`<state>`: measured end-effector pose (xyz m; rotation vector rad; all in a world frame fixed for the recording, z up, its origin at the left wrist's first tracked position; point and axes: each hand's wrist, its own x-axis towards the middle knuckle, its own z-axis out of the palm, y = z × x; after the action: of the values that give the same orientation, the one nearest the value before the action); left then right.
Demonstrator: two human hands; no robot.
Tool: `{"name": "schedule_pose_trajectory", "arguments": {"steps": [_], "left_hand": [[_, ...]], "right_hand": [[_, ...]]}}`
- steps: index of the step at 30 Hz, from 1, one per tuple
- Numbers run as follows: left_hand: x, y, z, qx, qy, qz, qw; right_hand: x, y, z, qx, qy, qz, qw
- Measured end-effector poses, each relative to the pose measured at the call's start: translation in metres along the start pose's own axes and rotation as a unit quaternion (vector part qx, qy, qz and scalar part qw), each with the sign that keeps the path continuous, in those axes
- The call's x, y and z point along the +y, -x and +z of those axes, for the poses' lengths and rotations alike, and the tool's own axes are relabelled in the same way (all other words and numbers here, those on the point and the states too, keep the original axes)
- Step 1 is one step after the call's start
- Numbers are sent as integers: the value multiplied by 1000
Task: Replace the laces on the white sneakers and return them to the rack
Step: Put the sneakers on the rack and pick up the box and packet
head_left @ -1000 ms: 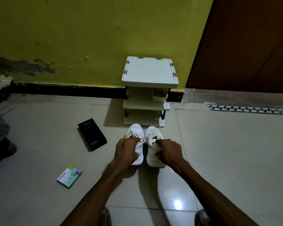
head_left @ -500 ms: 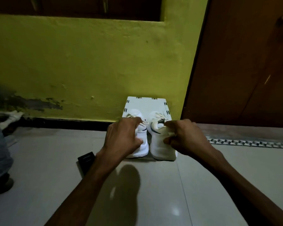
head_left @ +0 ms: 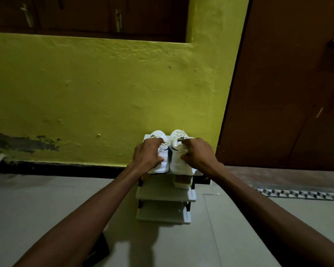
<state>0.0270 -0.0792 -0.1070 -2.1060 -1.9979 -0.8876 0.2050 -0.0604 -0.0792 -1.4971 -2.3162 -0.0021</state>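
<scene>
The left hand (head_left: 148, 155) grips the left sneaker (head_left: 158, 134), the right hand (head_left: 199, 156) the right sneaker (head_left: 177, 137), covering both collars. The top of the rack (head_left: 162, 194) is mostly hidden beneath them.

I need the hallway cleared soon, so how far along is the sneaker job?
Looks done: relacing, since laces show on the left sneaker and the right sneaker. In hand: the left hand and the right hand each grip one sneaker, setting the pair on the top shelf of the rack. Left: letting go.
</scene>
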Motion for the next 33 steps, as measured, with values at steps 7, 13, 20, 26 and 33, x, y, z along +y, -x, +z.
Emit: {"name": "schedule_pose_trajectory", "arguments": {"steps": [7, 13, 20, 26, 33], "left_hand": [[-23, -45, 31, -2, -28, 13, 1000], [-24, -57, 40, -19, -48, 25, 998], [-35, -26, 8, -20, -21, -8, 1000], [-88, 61, -73, -132, 33, -80, 987], [-185, 220, -47, -231, 12, -236, 944]], "right_hand": [[18, -61, 35, -11, -5, 11, 1000], [19, -70, 43, -21, 14, 9, 1000], [1, -25, 28, 78, -55, -25, 995], [-54, 32, 57, -2, -290, -24, 957], [-130, 86, 179, -221, -253, -20, 941]]}}
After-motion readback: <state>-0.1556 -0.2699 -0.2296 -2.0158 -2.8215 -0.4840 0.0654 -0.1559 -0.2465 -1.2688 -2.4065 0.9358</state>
